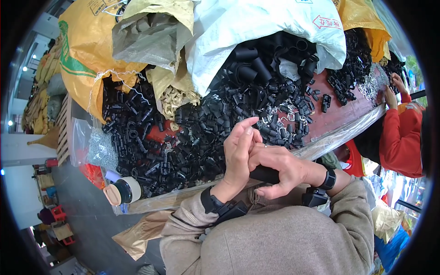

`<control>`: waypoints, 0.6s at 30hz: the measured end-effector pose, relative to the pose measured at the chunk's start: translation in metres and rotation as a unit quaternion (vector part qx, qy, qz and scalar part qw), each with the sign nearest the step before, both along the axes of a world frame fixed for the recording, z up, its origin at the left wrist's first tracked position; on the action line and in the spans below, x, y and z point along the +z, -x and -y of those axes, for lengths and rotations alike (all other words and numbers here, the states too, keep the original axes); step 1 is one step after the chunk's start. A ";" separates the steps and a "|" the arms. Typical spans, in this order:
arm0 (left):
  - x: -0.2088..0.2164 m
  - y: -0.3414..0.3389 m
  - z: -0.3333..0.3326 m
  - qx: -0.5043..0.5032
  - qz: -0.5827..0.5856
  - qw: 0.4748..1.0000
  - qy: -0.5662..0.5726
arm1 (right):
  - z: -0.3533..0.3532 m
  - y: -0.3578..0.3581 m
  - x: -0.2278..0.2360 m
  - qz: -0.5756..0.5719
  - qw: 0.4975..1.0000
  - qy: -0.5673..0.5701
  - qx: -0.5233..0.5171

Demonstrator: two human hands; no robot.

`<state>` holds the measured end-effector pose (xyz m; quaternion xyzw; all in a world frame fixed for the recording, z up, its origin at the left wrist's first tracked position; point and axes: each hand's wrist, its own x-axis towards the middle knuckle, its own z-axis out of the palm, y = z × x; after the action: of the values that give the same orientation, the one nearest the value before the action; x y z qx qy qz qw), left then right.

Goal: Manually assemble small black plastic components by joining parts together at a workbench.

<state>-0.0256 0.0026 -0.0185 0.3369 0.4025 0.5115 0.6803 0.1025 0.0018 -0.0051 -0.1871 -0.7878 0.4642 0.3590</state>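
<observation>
In front of my chest, over the table's near edge, my two hands meet. My right hand (280, 167) grips a short black tube-shaped piece (265, 174), its thumb beneath and its fingers bent above. The tube's left end reaches my left hand (238, 158), whose fingers are bent and pressed together against my right fingertips; whatever they pinch is hidden. Just beyond my hands spreads a heap of small black plastic parts (201, 142). Among them lie pale metal clips (288, 114). Larger black tubes (254, 68) spill from a white woven sack (270, 23).
Yellow sacks (80, 55) and a sack of brass-coloured parts (174, 98) stand at the back. A lidded jar (121, 191) sits at the near left corner, by a bag of small metal pieces (103, 149). At right, a co-worker in a red sleeve (403, 137) handles parts.
</observation>
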 end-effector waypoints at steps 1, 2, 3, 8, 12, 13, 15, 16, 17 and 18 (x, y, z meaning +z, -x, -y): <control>0.000 0.001 -0.001 0.003 0.000 1.000 0.001 | -0.001 -0.002 0.000 0.011 1.000 0.002 -0.005; 0.001 0.001 -0.003 0.000 -0.006 1.000 0.009 | -0.003 -0.004 0.000 0.011 1.000 0.003 -0.003; 0.001 0.002 -0.006 -0.003 -0.012 1.000 0.017 | -0.005 -0.007 0.002 0.021 1.000 0.018 0.008; -0.007 0.062 -0.022 0.070 -0.363 0.923 -0.109 | -0.012 -0.086 0.009 0.118 0.982 0.146 0.033; -0.015 0.123 -0.042 0.095 -0.685 0.687 -0.224 | 0.045 -0.177 0.006 0.312 0.911 0.258 -0.071; -0.017 0.128 -0.045 0.105 -0.743 0.616 -0.239 | 0.065 -0.190 -0.005 0.447 0.875 0.153 -0.101; -0.021 0.125 -0.057 0.089 -0.761 0.603 -0.221 | 0.086 -0.199 -0.015 0.569 0.810 0.051 -0.134; -0.023 0.124 -0.060 0.078 -0.781 0.586 -0.201 | 0.091 -0.197 -0.018 0.552 0.819 0.040 -0.152; -0.025 0.123 -0.064 0.066 -0.799 0.569 -0.185 | 0.096 -0.191 -0.018 0.537 0.825 0.030 -0.174; -0.027 0.123 -0.066 0.061 -0.796 0.572 -0.188 | 0.100 -0.186 -0.017 0.521 0.830 0.019 -0.196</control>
<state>-0.1488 0.0690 -0.0455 0.7032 0.6962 0.1416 -0.0263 0.2881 -0.0981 -0.0218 -0.5583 -0.7960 0.2324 -0.0252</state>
